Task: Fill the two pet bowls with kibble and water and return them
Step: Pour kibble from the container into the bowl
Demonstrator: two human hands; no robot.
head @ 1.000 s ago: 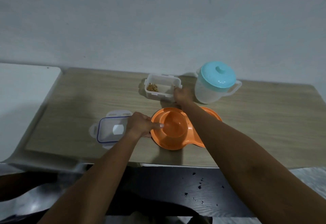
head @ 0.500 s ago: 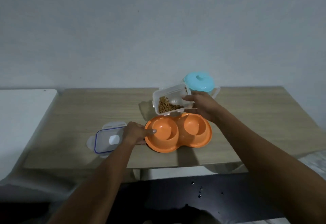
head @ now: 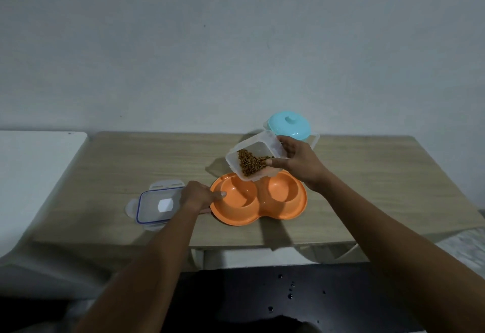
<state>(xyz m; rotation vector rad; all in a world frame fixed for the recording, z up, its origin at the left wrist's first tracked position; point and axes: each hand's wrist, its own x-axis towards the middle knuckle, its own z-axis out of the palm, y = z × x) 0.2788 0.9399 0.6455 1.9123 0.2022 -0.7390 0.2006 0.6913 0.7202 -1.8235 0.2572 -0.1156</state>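
An orange double pet bowl (head: 273, 213) sits near the front edge of the wooden table (head: 380, 175); both of its wells look empty. My left hand (head: 200, 196) grips its left rim, thumb lying inside the rim. My right hand (head: 299, 161) holds a clear plastic container (head: 271, 145) of brown kibble (head: 250, 162), tilted down to the left above the left well. The kibble has slid to the container's lower lip. Behind my right hand stands a white pitcher with a turquoise lid (head: 288, 125).
The container's clear lid with blue trim (head: 154, 205) lies flat on the table, left of the bowl and partly under my left hand. A white surface (head: 34, 170) adjoins the table on the left. A grey wall rises behind. Below the front edge is a dark floor.
My right hand lifted the kibble container off the table, brought it over the orange bowl and tilted it further. My left hand stayed on the bowl's rim.
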